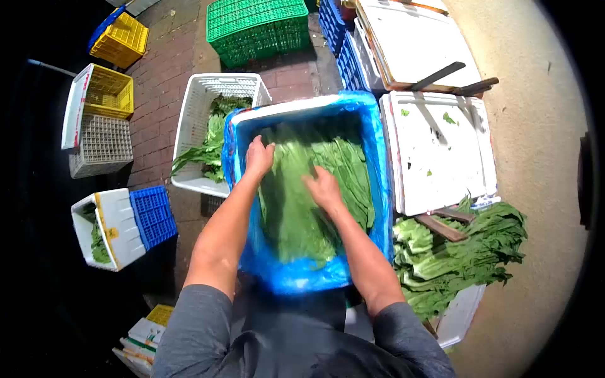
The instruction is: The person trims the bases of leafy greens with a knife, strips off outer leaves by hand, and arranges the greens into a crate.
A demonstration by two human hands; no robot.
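Note:
A foam box lined with blue plastic (384, 183) stands in front of me, holding long leafy greens (346, 170). Part of the pile, in the middle, is smeared by motion. My left hand (258, 159) is at the box's inner left side, beside the leaves, its thumb and forefinger apart. Over the middle of the greens is my right hand (323, 189), blurred and touching or just above the leaves. Its fingertips are too smeared to show whether they grip any.
Left of the box stands a white crate (183, 142) with loose leaves. More greens (460, 252) lie at right, below foam lids (463, 176). Behind are green crates (258, 31). Yellow crates (126, 38) and a blue crate (153, 214) sit at left on brick paving.

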